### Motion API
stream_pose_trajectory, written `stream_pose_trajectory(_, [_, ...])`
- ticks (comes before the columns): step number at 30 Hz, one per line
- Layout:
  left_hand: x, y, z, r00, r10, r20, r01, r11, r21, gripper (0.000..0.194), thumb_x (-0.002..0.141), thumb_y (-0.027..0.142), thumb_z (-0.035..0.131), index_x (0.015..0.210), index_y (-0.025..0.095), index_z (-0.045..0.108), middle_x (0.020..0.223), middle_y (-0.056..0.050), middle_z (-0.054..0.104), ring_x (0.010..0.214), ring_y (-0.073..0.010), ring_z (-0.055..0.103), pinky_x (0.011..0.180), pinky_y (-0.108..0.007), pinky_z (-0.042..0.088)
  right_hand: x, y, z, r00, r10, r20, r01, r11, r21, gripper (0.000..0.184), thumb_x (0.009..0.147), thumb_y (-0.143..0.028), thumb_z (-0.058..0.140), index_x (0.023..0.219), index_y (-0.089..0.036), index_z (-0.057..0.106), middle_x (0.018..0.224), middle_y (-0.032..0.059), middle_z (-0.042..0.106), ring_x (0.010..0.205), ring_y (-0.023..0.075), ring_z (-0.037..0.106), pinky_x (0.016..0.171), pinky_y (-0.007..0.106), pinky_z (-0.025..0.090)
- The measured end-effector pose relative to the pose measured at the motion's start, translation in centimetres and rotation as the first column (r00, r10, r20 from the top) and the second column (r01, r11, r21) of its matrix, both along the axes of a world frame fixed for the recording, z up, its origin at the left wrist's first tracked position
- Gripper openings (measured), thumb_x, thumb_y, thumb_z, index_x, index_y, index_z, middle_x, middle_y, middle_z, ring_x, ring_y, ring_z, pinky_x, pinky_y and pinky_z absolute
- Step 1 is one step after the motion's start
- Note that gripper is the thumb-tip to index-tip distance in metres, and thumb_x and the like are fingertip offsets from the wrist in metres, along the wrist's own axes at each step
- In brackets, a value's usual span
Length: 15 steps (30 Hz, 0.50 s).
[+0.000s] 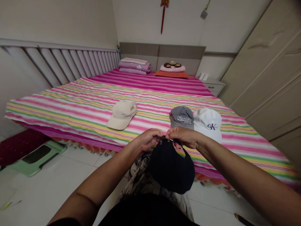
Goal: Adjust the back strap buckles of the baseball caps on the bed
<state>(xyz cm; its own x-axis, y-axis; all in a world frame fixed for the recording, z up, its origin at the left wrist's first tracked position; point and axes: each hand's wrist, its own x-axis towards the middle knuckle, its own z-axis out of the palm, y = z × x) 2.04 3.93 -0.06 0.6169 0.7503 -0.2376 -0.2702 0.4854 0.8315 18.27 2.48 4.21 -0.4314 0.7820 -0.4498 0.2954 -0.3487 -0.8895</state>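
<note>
A black baseball cap (172, 168) hangs between my hands at the near edge of the bed, its back strap and opening turned up. My left hand (151, 138) is closed on the strap end at the left. From the right, my right hand (182, 135) pinches the same strap near a small metal buckle. Beyond my right hand lie a grey cap (181, 115) with "Always" lettering and a white cap (208, 121) marked "CK", side by side. A beige cap (122, 113) rests on the bed to the left of my hands.
The bed has a striped sheet (77, 103). Folded purple bedding (134, 66) and a pink and orange stack (171, 70) sit by the headboard (162, 51). A green stool (39, 158) stands on the floor at left. Wardrobe doors (265, 62) rise at right.
</note>
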Motion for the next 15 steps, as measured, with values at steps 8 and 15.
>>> stream_pose_trajectory(8, [-0.3,-0.9,0.4,0.998,0.053,0.023,-0.053,0.998,-0.02,0.012,0.055,0.016,0.059,0.055,0.014,0.047,0.049,0.003,0.045,0.044,-0.0074,0.042,0.044,-0.019,0.034,-0.2,-0.7,-0.7,0.997,-0.061,-0.039,0.063,0.996,0.056,0.009,0.066,-0.022,0.057,0.064,-0.016,0.05,0.041,-0.0081,0.046,0.026,0.0022,0.036,0.026,0.012,0.022])
stream_pose_trajectory(15, [-1.2,-1.8,-0.1,0.998,0.016,0.069,-0.02,0.997,0.068,0.02,0.06,0.021,0.065,0.06,0.015,0.047,0.049,0.005,0.044,0.041,-0.0055,0.04,0.041,-0.018,0.028,0.1,-2.6,-0.8,0.976,-0.056,-0.212,0.068,0.997,0.047,0.032,0.067,-0.044,0.064,0.068,-0.015,0.05,0.054,-0.0047,0.049,0.04,0.004,0.041,0.037,0.016,0.03])
